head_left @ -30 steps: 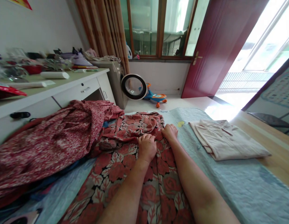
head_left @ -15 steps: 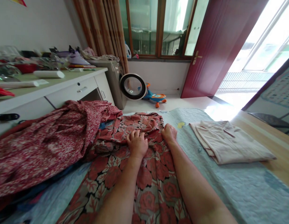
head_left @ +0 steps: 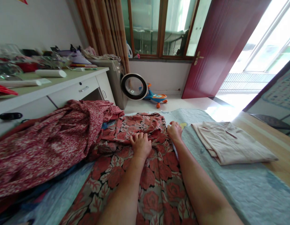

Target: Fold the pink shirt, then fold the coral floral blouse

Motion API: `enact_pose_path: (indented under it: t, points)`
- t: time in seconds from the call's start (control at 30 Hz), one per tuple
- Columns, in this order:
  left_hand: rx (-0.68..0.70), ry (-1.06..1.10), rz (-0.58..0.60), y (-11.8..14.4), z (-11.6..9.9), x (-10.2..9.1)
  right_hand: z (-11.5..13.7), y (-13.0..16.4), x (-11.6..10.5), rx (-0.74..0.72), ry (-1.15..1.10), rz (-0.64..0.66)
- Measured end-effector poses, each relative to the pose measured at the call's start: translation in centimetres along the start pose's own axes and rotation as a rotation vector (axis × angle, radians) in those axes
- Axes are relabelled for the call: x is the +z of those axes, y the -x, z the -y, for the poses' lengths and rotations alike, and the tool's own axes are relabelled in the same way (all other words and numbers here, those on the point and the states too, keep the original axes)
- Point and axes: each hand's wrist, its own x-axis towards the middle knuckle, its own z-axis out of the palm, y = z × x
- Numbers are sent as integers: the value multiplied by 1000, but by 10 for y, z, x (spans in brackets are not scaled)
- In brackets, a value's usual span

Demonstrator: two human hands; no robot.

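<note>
With the left hand (head_left: 140, 144) pressed flat, fingers spread, on the rose-print garment (head_left: 145, 175) lying mid-bed, and the right hand (head_left: 175, 130) gripping its edge at 1 o'clock, draw the fabric taut before creasing.

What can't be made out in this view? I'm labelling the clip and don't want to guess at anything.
- Head view: the right hand curls at the floral garment's edge; the knuckles hide whether it pinches cloth.
- The left hand's palm and the cloth beneath it are hidden.
- The garment's near end is cut off by the bottom edge.
- The red speckled cloth hides what lies beneath it.
- Desk clutter is too small and blurred.
</note>
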Motion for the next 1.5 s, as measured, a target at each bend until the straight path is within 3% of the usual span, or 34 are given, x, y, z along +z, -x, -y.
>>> enact_pose_path:
  t: [0.07, 0.2, 0.33, 0.5, 0.7, 0.87, 1.1, 1.23, 1.37, 1.5]
  points:
    - [5, 3, 2, 0, 0, 0, 3, 1, 4, -137, 5, 32]
    - [-2, 18, 7, -1, 1, 0, 7, 6, 17, -377, 75, 228]
    - [-2, 27, 12, -1, 2, 0, 10, 0, 17, -395, 130, 311]
    - [9, 26, -6, 0, 1, 0, 18, -26, 10, -370, 63, 213]
    - [-7, 30, 18, -1, 0, -1, 15, -51, 31, -417, 71, 301]
    - [-18, 27, 11, -1, 0, -1, 9, -56, 38, -394, 56, 288]
    - [54, 89, -80, -2, -3, 2, 1, -26, 20, -422, -29, 171]
    - [124, 111, -22, 2, -4, 11, -3, -4, 22, -486, 12, 180]
    - [119, 121, 3, 4, -4, 15, -2, 0, 18, -481, 22, 204]
    - [141, 156, -85, 7, -8, 7, -3, 15, 2, -471, 19, 172]
